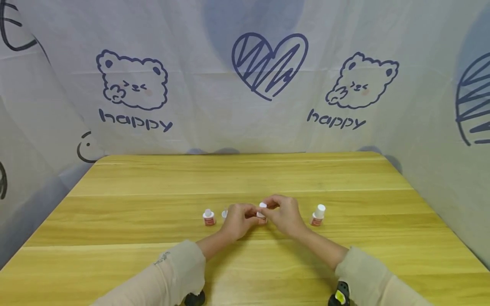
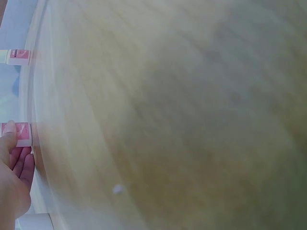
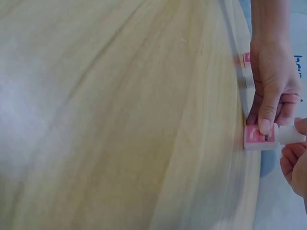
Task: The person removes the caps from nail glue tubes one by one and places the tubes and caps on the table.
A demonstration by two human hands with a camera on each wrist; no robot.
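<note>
A small white bottle with a red label [image 3: 254,135] stands upright near the middle of the table, mostly hidden by fingers in the head view. My left hand [image 1: 238,220] grips its body, with the thumb over the label in the right wrist view. At its top, my right hand [image 1: 285,216] pinches the white cap [image 3: 289,135] between thumb and fingers. To the left stands a similar bottle with a bare nozzle [image 1: 208,218]. Between that bottle and my left hand sits a small white piece [image 1: 224,213], partly covered by the hand.
Right of my hands stands another red-labelled bottle [image 1: 317,215] with a tall white cap on. All of this is on a wooden table [image 1: 245,174]. A pale cloth [image 1: 206,110] with bear and heart drawings hangs behind the table's far edge.
</note>
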